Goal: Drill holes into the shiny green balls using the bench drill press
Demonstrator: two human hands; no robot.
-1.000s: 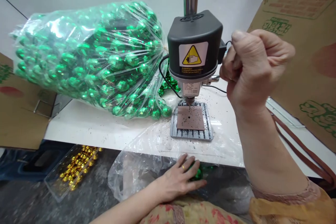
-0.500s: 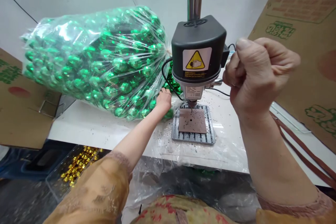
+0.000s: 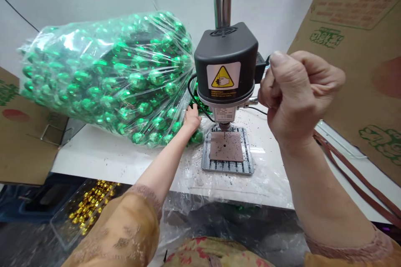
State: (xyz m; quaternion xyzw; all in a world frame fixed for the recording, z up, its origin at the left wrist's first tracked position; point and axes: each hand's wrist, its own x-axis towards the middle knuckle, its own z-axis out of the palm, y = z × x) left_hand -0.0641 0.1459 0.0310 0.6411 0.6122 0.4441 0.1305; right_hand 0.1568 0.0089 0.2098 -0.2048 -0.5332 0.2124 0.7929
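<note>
A small drill press (image 3: 227, 64) with a black head and a yellow warning label stands before me. My right hand (image 3: 299, 94) is closed in a fist at the press's right side, wrapped round its feed handle, which the fingers mostly hide. Below the chuck, a brown board (image 3: 226, 147) with a dark hole lies on the slotted metal base (image 3: 247, 167). My left hand (image 3: 191, 119) reaches to loose green faceted balls (image 3: 196, 137) left of the press, its fingers apart. Beside it lies a big clear bag (image 3: 109, 79) full of shiny green balls.
Cardboard boxes stand at the right (image 3: 354, 62) and left (image 3: 28, 133). Dark shavings dot the white table (image 3: 94, 150). Gold balls (image 3: 94, 202) fill part of a clear bin at lower left. Brown straps (image 3: 354, 175) hang at right; crumpled plastic film covers the table's front edge.
The view has shifted slightly, so the press and bag appear further left. My left hand's fingers have spread a little by the green balls. My right fist keeps its place beside the press.
</note>
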